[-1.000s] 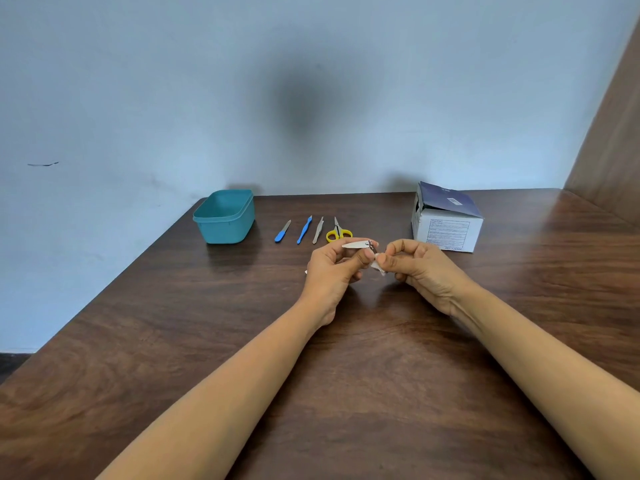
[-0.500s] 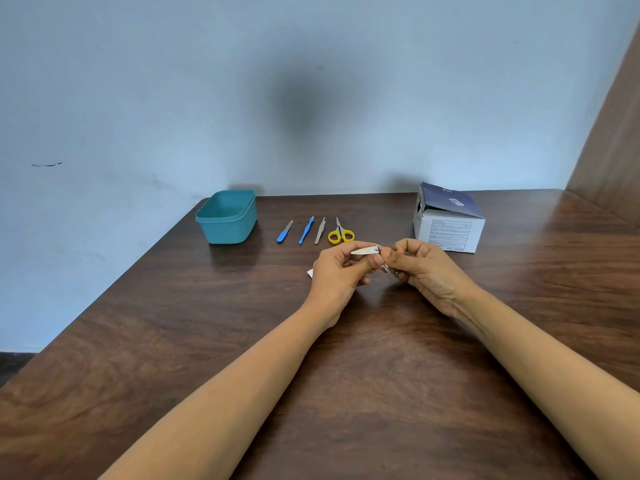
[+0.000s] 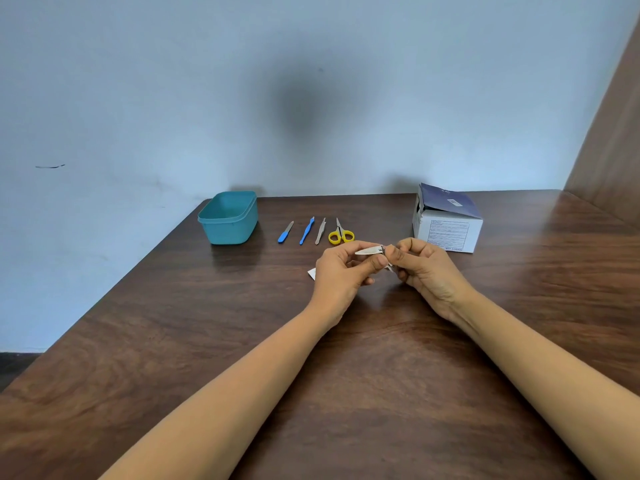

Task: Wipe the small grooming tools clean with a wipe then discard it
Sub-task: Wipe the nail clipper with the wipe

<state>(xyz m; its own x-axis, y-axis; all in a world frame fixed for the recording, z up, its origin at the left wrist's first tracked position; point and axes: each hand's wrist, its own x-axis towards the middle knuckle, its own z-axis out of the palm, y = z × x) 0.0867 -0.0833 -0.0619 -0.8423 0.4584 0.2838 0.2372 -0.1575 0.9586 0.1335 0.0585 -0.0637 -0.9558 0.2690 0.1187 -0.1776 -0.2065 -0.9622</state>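
Left hand clamps the clipper in curled fingers to steady it, tip poking past them; right hand pinches the wipe at that tip, seemingly to rub it clean.

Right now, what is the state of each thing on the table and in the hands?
teal container: upright, no lid.
box: top flap partly lifted.
yellow scissors: blades closed, lying flat.
metal tool: held in the left hand.
wipe: pinched by the right hand at the tool's end.
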